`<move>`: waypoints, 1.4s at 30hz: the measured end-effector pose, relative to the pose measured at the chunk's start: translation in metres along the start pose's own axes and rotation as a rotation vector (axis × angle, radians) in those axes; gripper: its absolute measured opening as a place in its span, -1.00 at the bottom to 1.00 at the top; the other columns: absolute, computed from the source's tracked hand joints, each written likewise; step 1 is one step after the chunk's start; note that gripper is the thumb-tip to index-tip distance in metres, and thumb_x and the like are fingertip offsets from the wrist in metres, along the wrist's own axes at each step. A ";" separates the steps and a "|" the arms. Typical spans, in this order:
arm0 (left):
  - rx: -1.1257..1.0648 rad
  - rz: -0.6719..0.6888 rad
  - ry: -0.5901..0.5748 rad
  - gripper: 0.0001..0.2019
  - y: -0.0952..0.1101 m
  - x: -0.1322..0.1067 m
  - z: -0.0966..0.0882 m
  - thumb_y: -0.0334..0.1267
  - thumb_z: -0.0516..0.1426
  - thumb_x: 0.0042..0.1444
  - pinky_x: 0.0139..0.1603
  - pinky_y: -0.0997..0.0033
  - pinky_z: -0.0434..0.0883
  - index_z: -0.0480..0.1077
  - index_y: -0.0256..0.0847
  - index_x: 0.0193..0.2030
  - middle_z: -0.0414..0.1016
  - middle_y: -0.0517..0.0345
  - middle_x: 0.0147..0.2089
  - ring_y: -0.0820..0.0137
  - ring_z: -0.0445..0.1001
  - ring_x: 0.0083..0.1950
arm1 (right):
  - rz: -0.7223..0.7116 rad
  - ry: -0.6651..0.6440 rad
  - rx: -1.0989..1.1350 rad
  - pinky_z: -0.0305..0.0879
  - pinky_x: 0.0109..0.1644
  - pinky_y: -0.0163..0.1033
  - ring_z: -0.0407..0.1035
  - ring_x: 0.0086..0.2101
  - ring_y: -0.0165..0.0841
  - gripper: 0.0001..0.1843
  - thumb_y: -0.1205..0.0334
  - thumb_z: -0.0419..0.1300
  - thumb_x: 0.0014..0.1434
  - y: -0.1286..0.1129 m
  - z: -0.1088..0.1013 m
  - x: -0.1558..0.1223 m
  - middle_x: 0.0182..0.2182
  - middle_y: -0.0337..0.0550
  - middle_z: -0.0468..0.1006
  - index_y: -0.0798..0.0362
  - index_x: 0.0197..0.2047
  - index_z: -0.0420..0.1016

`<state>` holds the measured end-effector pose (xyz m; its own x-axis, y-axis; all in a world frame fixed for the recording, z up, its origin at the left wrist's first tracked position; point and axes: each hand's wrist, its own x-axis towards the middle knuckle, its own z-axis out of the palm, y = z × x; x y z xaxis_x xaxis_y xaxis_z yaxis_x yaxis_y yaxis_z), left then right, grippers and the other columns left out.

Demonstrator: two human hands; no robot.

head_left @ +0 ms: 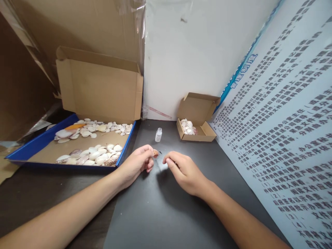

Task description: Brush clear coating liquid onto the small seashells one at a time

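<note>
Low over the dark counter (166, 207), the left hand (136, 164) has its fingers pinched on a small brown shell (155, 152); the right hand (185, 171), fingers curled together, holds something too small to tell. Behind stand a small vial (158, 135), then boxes of shells (90, 141).

1. The person's left hand (137, 162) pinches a small brownish seashell (155, 152) between its fingertips, low over the dark grey tabletop (155, 214).
2. The right hand (183, 171) rests just beside it, fingers curled; whether it holds anything cannot be told.
3. A small clear glass vial (158, 135) stands upright behind the hands.
4. A blue-rimmed cardboard tray (38, 143) of pale shells lies left; a small open cardboard box (198, 119) of shells sits right.
</note>
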<state>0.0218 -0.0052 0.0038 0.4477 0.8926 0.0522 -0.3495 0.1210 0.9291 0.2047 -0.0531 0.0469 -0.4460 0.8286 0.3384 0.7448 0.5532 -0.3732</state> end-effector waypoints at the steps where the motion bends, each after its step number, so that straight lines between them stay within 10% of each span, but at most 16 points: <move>1: 0.021 -0.004 0.000 -0.82 0.000 0.000 0.000 -0.18 0.14 0.08 -0.54 0.54 0.15 0.23 -0.21 -0.34 0.28 0.28 -0.40 0.61 0.16 -0.56 | -0.002 0.006 0.006 0.19 -0.20 -0.25 0.34 -0.32 -0.36 -0.77 0.31 -0.05 0.39 0.000 0.000 0.001 -0.34 -0.20 0.48 0.04 -0.25 0.39; 9: 0.590 -0.131 0.063 -0.86 0.013 0.007 0.002 -0.15 -0.02 0.17 -0.58 0.51 0.07 0.21 -0.16 -0.24 0.16 0.34 -0.51 0.54 0.07 -0.59 | 0.099 0.109 0.103 0.20 -0.24 -0.26 0.33 -0.33 -0.34 -0.95 0.27 0.10 0.28 0.018 0.000 0.010 -0.33 -0.21 0.51 0.00 -0.26 0.33; 21: 0.999 -0.384 -0.023 -0.74 0.062 0.041 -0.009 -0.13 0.28 -0.09 -0.59 0.46 -0.02 0.31 -0.21 -0.52 0.12 0.29 -0.59 0.52 0.05 -0.59 | 0.252 0.250 0.163 0.26 -0.17 -0.19 0.41 -0.33 -0.29 -0.76 0.24 0.19 0.03 0.072 -0.013 0.019 -0.27 -0.16 0.58 -0.04 -0.29 0.16; 30: 1.294 -0.390 0.095 -0.74 0.067 0.054 -0.005 -0.17 0.19 0.05 -0.48 0.33 0.29 0.29 -0.22 -0.56 0.23 0.17 -0.65 0.39 0.24 -0.60 | 0.276 0.308 0.173 0.27 -0.13 -0.19 0.39 -0.35 -0.31 -0.77 0.25 0.17 -0.01 0.086 -0.013 0.021 -0.22 -0.13 0.63 -0.04 -0.29 0.18; 38: 1.465 -0.123 0.162 -0.84 0.066 -0.008 0.028 -0.20 0.02 0.17 -0.26 0.33 0.29 0.35 -0.17 -0.19 0.53 -0.02 -0.19 0.20 0.47 -0.19 | 0.274 0.318 0.143 0.28 -0.12 -0.19 0.39 -0.34 -0.32 -0.79 0.25 0.18 -0.02 0.086 -0.011 0.022 -0.22 -0.15 0.62 -0.03 -0.30 0.24; 42: 1.389 -0.065 0.059 -0.83 0.054 -0.057 0.048 -0.12 -0.03 0.20 -0.36 0.38 0.22 0.30 -0.10 -0.25 0.51 0.15 -0.27 0.30 0.43 -0.31 | 0.290 0.324 0.118 0.29 -0.12 -0.19 0.38 -0.33 -0.32 -0.79 0.25 0.19 -0.03 0.085 -0.011 0.020 -0.22 -0.17 0.61 -0.03 -0.30 0.25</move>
<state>0.0166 -0.0707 0.0687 0.3844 0.9231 0.0119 0.7806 -0.3319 0.5297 0.2649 0.0102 0.0316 -0.0342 0.8917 0.4513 0.7457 0.3233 -0.5825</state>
